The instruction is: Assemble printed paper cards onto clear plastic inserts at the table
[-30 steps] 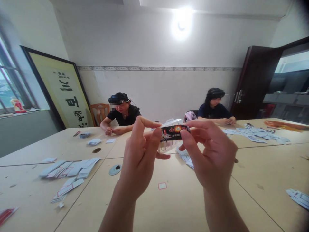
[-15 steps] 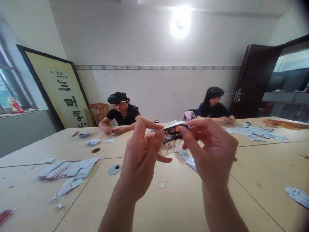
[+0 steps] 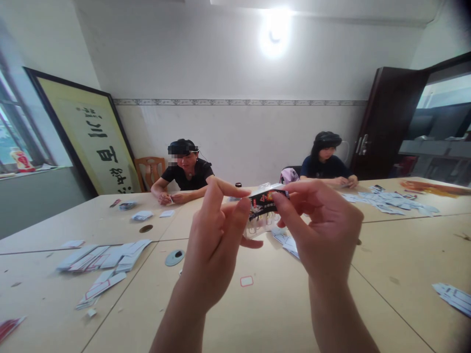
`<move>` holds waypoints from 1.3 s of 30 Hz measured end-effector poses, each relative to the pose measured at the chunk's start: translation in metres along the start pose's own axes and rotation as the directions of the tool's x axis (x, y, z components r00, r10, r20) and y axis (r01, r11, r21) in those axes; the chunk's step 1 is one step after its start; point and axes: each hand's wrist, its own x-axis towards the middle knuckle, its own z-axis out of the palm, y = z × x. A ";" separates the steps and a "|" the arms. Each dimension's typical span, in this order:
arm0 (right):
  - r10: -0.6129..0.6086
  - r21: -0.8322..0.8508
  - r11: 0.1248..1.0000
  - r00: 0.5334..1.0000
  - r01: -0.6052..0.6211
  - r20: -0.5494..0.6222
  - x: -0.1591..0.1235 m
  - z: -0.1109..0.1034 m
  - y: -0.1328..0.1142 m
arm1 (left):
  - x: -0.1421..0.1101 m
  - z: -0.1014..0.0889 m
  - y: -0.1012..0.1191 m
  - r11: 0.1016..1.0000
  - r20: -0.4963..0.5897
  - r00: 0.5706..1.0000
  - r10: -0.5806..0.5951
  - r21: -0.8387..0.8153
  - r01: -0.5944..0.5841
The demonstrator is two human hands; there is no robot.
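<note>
Head view: both hands (image 3: 269,208) raised, thumbs facing inward.

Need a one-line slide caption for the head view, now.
Both hands pinch a black printed label against a clear plastic packet above a pale table scattered with paper slips.

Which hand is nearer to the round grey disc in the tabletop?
The left. The left hand pinches one end of the black label, just right of the disc; the right hand is at the other end, farther right.
</note>
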 end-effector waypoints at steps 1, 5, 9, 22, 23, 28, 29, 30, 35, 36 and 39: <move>0.001 -0.005 1.000 1.000 -0.001 -0.002 0.000 0.000 0.000 | 0.000 0.000 0.000 1.000 0.001 1.000 0.001 -0.002 -0.001; 0.005 -0.013 1.000 1.000 -0.005 -0.001 0.000 0.000 0.000 | 0.000 0.000 0.000 1.000 0.016 1.000 0.000 -0.012 0.000; -0.021 -0.030 0.999 1.000 0.021 0.011 0.000 -0.001 0.001 | 0.000 0.000 0.001 1.000 0.022 1.000 -0.002 -0.019 0.002; 0.055 -0.004 0.998 0.998 -0.055 0.037 0.001 -0.003 -0.006 | 0.002 -0.003 0.000 1.000 0.043 0.999 -0.017 -0.009 0.017; 0.056 -0.007 0.998 0.998 -0.056 0.037 0.001 -0.003 -0.006 | 0.003 -0.004 0.000 1.000 0.052 0.998 -0.025 -0.004 0.025; 0.063 0.016 0.998 0.997 -0.064 0.051 0.001 -0.004 -0.006 | 0.004 -0.005 -0.001 0.996 0.099 0.993 -0.071 -0.049 0.076; 0.067 0.023 0.997 0.996 -0.068 0.053 0.001 -0.004 -0.006 | 0.005 -0.005 0.000 0.994 0.103 0.992 -0.077 -0.069 0.085; 0.071 0.028 0.997 0.996 -0.072 0.055 0.001 -0.004 -0.005 | 0.006 -0.005 0.000 0.992 0.101 0.991 -0.085 -0.088 0.094; 0.085 0.040 0.995 0.995 -0.087 0.048 0.001 -0.004 -0.004 | 0.007 -0.004 0.001 0.984 0.124 0.986 -0.110 -0.125 0.126; 0.086 0.040 0.995 0.995 -0.088 0.050 0.001 -0.004 -0.004 | 0.006 -0.003 0.001 0.984 0.126 0.986 -0.110 -0.129 0.126; 0.083 0.037 0.996 0.995 -0.085 0.059 0.001 -0.004 -0.004 | 0.006 -0.002 0.001 0.982 0.083 0.991 -0.104 -0.148 0.115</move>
